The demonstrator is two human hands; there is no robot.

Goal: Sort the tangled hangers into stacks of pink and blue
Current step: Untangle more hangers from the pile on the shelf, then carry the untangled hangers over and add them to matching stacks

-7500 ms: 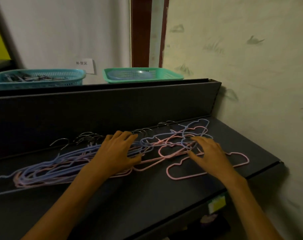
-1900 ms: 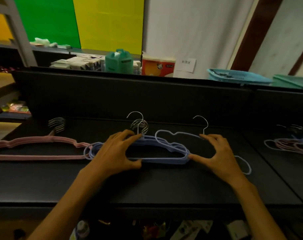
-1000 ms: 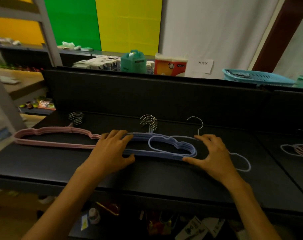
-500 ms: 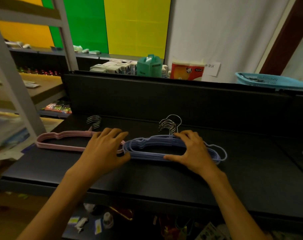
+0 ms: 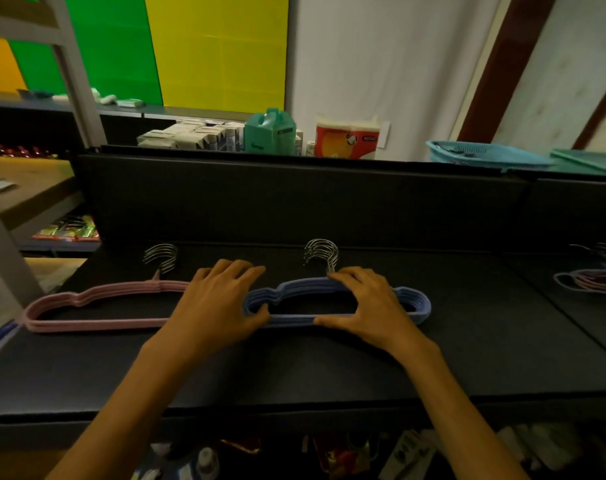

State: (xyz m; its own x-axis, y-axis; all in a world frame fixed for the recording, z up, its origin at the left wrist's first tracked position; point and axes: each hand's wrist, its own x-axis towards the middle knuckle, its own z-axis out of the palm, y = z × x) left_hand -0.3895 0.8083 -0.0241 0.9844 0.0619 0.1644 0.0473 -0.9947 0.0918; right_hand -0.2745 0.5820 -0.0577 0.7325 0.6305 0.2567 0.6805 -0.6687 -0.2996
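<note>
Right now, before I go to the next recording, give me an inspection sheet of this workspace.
Surface: dark shelf with a raised back panel, bare in front of the hangers.
Job's things: pink stack at left, blue stack in the middle, hooks toward the back; unsorted tangle at far right.
Clutter: nothing seen on the shelf top; small goods below its front edge.
Hands: left hand lies over the gap between the stacks, fingers flat; right hand grips the blue stack, thumb on its lower bar.
Cables: nothing seen.
Surroundings: teal jug, orange pack, blue basket behind the panel; green and yellow wall.
</note>
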